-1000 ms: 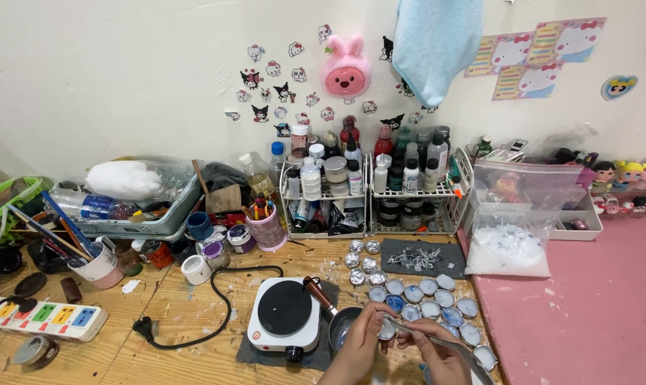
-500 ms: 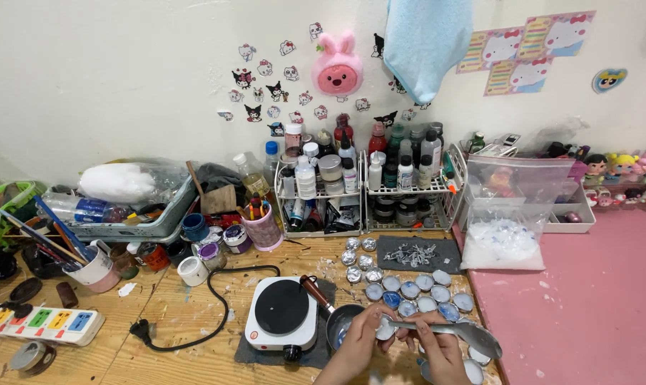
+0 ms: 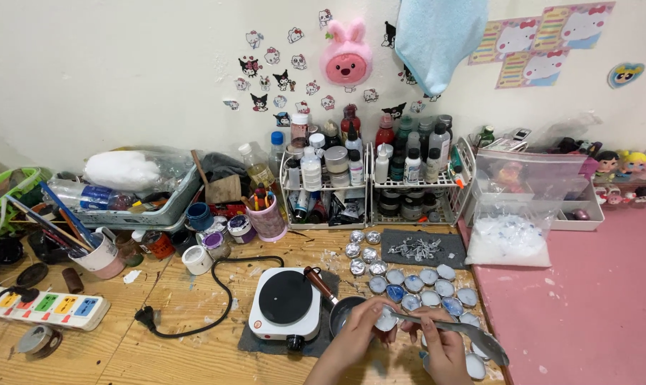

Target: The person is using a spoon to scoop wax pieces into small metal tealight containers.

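A white single-burner hot plate (image 3: 286,305) sits at lower centre of the wooden surface (image 3: 180,335), its black cord (image 3: 209,299) trailing left to an unplugged plug. A multicoloured power strip (image 3: 48,308) lies at lower left, beside a cup of brushes (image 3: 98,255). Two wire racks (image 3: 369,192) crowded with bottles line the wall at centre, under a pink bunny plush (image 3: 346,60) and cartoon stickers. A blue towel (image 3: 437,36) hangs at upper right; a clear bag of white granules (image 3: 508,242) rests by the pink mat (image 3: 594,306).
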